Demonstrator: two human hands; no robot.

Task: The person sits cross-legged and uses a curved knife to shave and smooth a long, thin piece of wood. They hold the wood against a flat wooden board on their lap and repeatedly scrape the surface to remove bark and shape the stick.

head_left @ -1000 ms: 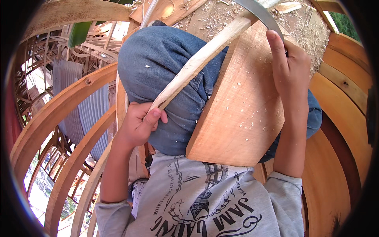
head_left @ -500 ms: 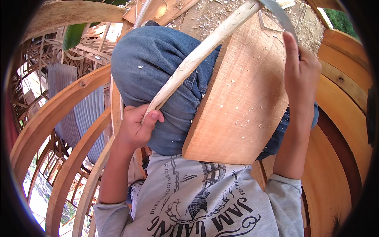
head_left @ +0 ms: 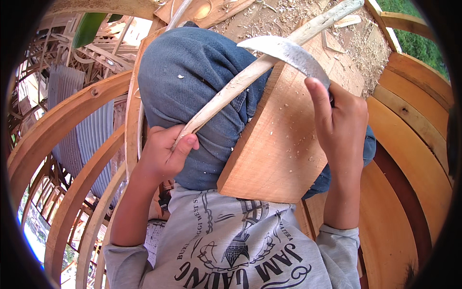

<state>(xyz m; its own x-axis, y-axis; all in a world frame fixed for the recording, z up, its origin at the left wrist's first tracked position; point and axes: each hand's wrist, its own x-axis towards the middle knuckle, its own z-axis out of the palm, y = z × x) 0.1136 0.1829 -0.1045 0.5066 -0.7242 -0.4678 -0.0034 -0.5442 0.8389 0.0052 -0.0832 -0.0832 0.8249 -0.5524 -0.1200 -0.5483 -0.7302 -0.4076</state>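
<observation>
A pale peeled stick [head_left: 231, 84] slants up to the right, its lower end closed in my left hand [head_left: 165, 148]. My right hand [head_left: 339, 115] grips a sickle [head_left: 291, 52] whose handle is mostly hidden by the fingers. The curved metal blade lies across the stick's upper half, its tip pointing left. Under the stick and blade rests a thick wooden board [head_left: 279, 139], laid over my lap with small shavings on it. The stick crosses the board's upper left edge and my jeans-covered knee [head_left: 187, 72].
Wood shavings [head_left: 269, 19] litter the floor ahead. Curved wooden ribs [head_left: 72, 115] stand at the left, with corrugated metal sheets [head_left: 98, 144] and scrap wood beyond them. Curved planks [head_left: 409, 130] form a wall at the right. Green foliage shows at the upper right.
The sickle has come down and left along the stick, from near its far end to its upper middle. My left hand keeps its hold; the view has shifted slightly.
</observation>
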